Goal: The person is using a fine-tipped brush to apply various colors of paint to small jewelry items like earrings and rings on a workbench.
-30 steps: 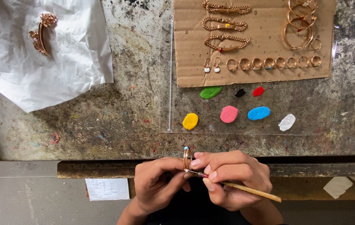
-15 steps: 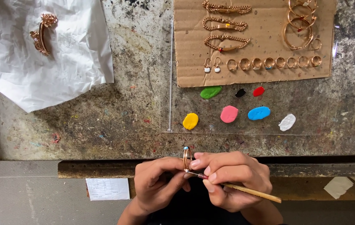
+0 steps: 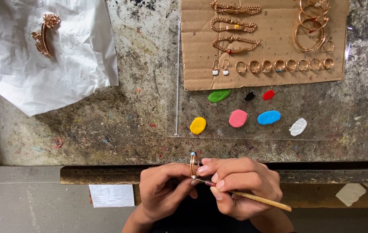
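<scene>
At the near edge of the bench (image 3: 119, 129), the left hand (image 3: 162, 194) pinches a gold ring (image 3: 194, 164) upright between its fingertips, while the right hand (image 3: 242, 187) grips a thin wooden brush (image 3: 253, 198) like a pen, its dark tip touching the ring's lower band. The likely slip is a shaky stroke: paint could smear past its spot onto bare metal or fingers. A loosened pinch could let the ring twist or drop off the edge. The paint blobs (image 3: 238, 118) lie well apart on a clear sheet (image 3: 184, 108), so reloading means a long reach.
</scene>
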